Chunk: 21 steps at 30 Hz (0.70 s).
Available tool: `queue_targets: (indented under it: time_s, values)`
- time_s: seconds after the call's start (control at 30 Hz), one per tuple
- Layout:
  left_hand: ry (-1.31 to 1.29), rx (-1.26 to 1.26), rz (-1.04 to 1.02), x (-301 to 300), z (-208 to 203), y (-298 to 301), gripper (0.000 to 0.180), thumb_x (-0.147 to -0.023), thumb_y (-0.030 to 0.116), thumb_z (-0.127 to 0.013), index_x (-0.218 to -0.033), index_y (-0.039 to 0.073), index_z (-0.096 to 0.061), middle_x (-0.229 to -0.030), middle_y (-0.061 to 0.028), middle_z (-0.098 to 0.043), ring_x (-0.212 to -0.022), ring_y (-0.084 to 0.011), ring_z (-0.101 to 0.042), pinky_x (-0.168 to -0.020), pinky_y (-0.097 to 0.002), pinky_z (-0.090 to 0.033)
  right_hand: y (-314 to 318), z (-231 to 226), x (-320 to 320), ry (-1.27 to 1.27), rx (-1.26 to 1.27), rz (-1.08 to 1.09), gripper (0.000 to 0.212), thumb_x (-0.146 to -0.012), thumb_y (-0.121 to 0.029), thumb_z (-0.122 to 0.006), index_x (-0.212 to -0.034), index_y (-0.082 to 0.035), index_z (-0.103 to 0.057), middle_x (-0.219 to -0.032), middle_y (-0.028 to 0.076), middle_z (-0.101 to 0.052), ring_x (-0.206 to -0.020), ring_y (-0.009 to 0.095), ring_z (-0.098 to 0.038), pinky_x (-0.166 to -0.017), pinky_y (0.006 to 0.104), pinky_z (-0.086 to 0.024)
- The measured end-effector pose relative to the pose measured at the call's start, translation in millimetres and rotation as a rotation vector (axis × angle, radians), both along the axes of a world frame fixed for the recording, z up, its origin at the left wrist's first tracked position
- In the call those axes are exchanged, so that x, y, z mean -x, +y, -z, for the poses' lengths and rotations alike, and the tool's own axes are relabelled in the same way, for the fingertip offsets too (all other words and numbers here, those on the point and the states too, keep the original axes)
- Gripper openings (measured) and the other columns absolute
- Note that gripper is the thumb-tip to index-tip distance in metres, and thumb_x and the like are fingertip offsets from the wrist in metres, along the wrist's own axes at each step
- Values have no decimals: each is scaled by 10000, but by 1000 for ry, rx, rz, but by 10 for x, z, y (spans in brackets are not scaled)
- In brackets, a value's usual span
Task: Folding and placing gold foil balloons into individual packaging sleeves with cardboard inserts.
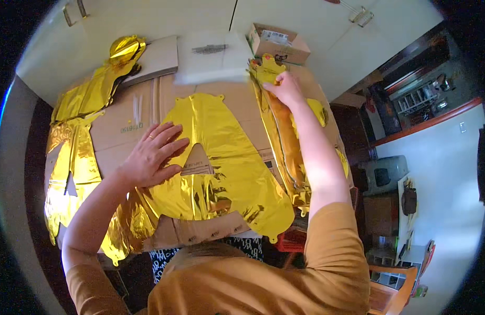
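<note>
Shiny gold foil balloons (221,152); brown cardboard (122,126); white plastic bag (211,55); mustard-orange sleeves (331,247).

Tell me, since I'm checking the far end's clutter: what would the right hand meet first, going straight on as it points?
Probably the open brown cardboard box, just beyond the right hand resting on gold foil balloons; depth is unclear.

Position: head-worn, above the cardboard-covered table (127,113).
Facing: steeply downward, fisheye.
Range: close, arm's reach.
Shared: single view only.
</note>
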<state>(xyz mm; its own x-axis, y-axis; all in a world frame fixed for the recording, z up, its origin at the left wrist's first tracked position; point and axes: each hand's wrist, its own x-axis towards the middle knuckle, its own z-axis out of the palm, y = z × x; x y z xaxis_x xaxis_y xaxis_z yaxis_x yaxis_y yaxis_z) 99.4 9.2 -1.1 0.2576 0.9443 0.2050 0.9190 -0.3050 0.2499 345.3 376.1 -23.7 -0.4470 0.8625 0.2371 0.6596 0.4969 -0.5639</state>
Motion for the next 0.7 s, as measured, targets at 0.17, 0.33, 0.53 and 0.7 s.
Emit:
queue_targets:
  time_s: [0.17,0.33,0.53,0.7]
  values:
    - [-186,-47,-104,-191,-212,470,460,-826,252,-721,-1233,57,-631,-1380,-206,-518,-1291,-409,-471,-1095,-512,-372,430,260,-120,-6,239,-76,350,-782,-333,-813,-894,-20,-702,-862,140,-706,-790,253,-664,-758,375,-514]
    - [-256,-160,113,-634,32,1833,335,-899,258,-662,-1172,64,-663,-1254,-198,-614,-1216,-378,-553,-1052,-459,-437,422,300,-111,210,292,-59,287,-834,-295,-762,-893,-14,-738,-857,139,-721,-780,214,-670,-740,357,-513]
    - [-21,-79,-121,-1181,312,2526,481,-880,474,-615,-1159,84,-642,-1186,-132,-610,-1154,-297,-581,-1055,-456,-377,199,54,-377,574,71,-15,254,-919,-245,-685,-1011,-8,-684,-984,106,-709,-910,186,-643,-832,330,-498]
    - [-12,-123,-110,-1166,375,2530,460,-842,406,-685,-1197,120,-631,-1188,-107,-603,-1181,-290,-564,-1109,-475,-333,120,-604,-1699,1134,-182,154,115,-947,-124,-630,-1006,-28,-607,-977,56,-620,-906,169,-585,-835,321,-494]
